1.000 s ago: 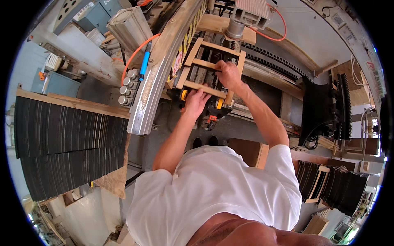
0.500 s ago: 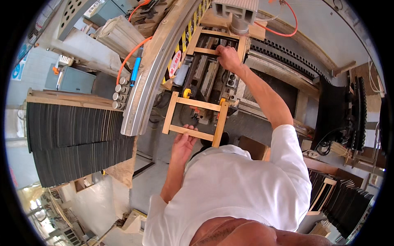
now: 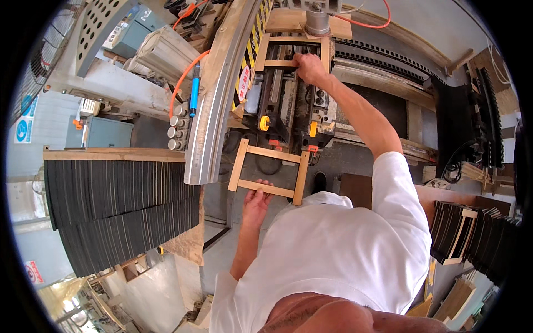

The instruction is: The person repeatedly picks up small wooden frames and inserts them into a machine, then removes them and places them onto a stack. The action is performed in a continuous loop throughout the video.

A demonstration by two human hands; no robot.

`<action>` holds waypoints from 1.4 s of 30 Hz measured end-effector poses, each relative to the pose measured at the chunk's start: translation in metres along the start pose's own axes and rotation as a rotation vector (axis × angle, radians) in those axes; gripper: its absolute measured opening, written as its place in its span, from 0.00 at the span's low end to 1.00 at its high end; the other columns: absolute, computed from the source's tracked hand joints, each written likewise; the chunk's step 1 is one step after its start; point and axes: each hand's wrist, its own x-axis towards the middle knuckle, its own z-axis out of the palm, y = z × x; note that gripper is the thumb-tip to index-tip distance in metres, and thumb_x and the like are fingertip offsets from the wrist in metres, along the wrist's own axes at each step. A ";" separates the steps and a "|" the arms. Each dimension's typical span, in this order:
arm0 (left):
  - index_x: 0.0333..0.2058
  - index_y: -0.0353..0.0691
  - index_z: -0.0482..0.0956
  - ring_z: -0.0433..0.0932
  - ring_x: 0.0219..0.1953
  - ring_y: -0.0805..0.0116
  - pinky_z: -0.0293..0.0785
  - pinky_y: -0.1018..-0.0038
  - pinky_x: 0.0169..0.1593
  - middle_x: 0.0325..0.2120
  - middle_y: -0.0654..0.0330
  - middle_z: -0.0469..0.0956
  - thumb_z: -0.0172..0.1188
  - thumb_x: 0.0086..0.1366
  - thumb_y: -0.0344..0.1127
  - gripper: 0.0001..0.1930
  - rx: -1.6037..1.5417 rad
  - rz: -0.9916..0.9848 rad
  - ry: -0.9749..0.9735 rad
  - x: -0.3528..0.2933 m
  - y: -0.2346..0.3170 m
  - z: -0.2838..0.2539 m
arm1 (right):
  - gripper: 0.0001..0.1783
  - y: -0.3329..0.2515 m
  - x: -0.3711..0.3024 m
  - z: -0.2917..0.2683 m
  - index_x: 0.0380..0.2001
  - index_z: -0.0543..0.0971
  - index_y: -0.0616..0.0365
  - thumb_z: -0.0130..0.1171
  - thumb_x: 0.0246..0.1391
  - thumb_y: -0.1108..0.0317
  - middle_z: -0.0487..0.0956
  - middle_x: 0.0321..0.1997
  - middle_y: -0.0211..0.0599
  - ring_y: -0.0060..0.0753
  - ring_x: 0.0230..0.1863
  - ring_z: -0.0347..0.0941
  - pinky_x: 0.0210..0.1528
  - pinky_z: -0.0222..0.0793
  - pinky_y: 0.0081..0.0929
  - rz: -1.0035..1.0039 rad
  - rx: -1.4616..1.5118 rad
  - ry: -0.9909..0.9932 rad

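My left hand (image 3: pixel 255 207) grips the near crossbar of a light wooden frame (image 3: pixel 273 154), made of two side rails and two crossbars. It is held up in front of the machine, low toward my body. Farther off, a second wooden frame (image 3: pixel 278 63) lies on the machine bed under a metal cylinder (image 3: pixel 317 23). The fingers of my right hand (image 3: pixel 312 70) are closed on the near crossbar of that frame, by its right end; the fingertips are partly hidden.
Yellow knobs (image 3: pixel 264 122) stick out at the machine's near end. A long metal beam (image 3: pixel 214 122) with a blue tube (image 3: pixel 195 94) runs along the left. Stacked black-edged frames (image 3: pixel 125 191) stand at left, with more black pieces (image 3: pixel 491 238) at lower right.
The view has shifted, so most of the scene sits differently in the picture. The near frame is a little farther from the machine's knobs. Both hands keep their holds.
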 end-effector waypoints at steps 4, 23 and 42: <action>0.54 0.38 0.69 0.73 0.56 0.59 0.73 0.62 0.58 0.51 0.57 0.75 0.51 0.69 0.29 0.16 -0.020 -0.035 0.052 0.000 0.003 -0.032 | 0.10 0.007 0.006 -0.002 0.30 0.76 0.59 0.55 0.39 0.77 0.80 0.30 0.49 0.56 0.38 0.76 0.40 0.70 0.46 -0.042 0.041 -0.013; 0.53 0.38 0.70 0.74 0.54 0.61 0.72 0.60 0.58 0.51 0.57 0.74 0.52 0.68 0.28 0.15 -0.023 -0.032 0.157 0.011 0.006 -0.088 | 0.12 0.015 0.035 0.000 0.32 0.79 0.55 0.55 0.40 0.76 0.81 0.34 0.48 0.54 0.41 0.76 0.44 0.72 0.44 0.042 -0.021 -0.035; 0.55 0.36 0.67 0.73 0.53 0.62 0.70 0.61 0.58 0.50 0.56 0.74 0.53 0.69 0.31 0.18 0.166 -0.136 0.167 0.030 -0.006 -0.111 | 0.22 0.005 0.021 0.003 0.50 0.68 0.58 0.58 0.50 0.73 0.80 0.37 0.42 0.44 0.44 0.76 0.48 0.63 0.39 -0.193 -0.517 -0.059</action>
